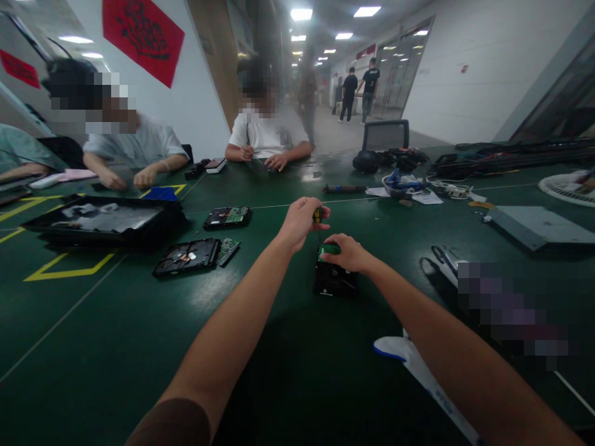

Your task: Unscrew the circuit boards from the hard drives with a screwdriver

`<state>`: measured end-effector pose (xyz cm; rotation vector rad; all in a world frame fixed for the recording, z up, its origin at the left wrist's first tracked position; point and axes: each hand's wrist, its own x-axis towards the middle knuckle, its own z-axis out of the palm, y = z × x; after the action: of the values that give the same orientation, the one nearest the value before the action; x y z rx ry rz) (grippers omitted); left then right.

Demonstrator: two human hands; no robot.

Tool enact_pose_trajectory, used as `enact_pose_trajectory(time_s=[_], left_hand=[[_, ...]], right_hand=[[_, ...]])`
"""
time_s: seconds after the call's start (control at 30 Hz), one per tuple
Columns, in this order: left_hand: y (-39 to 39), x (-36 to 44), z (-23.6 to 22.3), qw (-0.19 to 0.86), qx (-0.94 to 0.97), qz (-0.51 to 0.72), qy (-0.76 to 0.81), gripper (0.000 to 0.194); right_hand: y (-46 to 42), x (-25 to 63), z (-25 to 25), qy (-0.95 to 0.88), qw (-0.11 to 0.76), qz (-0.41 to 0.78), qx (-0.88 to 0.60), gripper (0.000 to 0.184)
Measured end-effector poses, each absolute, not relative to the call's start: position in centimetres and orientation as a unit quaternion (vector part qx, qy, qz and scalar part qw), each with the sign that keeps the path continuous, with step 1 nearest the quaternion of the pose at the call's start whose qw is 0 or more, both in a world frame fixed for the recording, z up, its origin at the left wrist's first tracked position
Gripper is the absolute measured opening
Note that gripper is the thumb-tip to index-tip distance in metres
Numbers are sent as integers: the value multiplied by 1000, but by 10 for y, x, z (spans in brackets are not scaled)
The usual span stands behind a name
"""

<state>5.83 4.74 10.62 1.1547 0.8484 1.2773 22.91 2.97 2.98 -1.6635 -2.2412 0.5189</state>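
Hard drive [335, 279] on tbl [260, 347]; L hand [304, 222] pinching screwdriver [318, 215], R hand [344, 253] pinching green board [329, 249].

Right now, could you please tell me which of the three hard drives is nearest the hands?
The black drive directly beneath the right hand; the other two drives lie farther left, untouched.

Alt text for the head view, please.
The left hand holds a yellow-black screwdriver over a black hard drive; the right hand touches a green part at its far end. Two drives lie left on the green table; people sit beyond.
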Motion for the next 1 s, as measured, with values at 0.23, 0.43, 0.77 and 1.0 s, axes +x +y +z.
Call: enact_pose_trajectory(time_s=[0.23,0.43,0.77,1.0], left_hand=[[44,57,108,543,522,537,380,14],[47,59,102,636,487,501,328,19],[52,51,103,608,493,503,366,21],[51,53,103,574,500,531,373,17]], right_hand=[[32,231,25,-779,152,174,-583,44],[34,230,23,-782,151,169,-581,44],[31,229,26,-777,144,176,-587,44],[33,230,25,-777,143,181,-586,43]])
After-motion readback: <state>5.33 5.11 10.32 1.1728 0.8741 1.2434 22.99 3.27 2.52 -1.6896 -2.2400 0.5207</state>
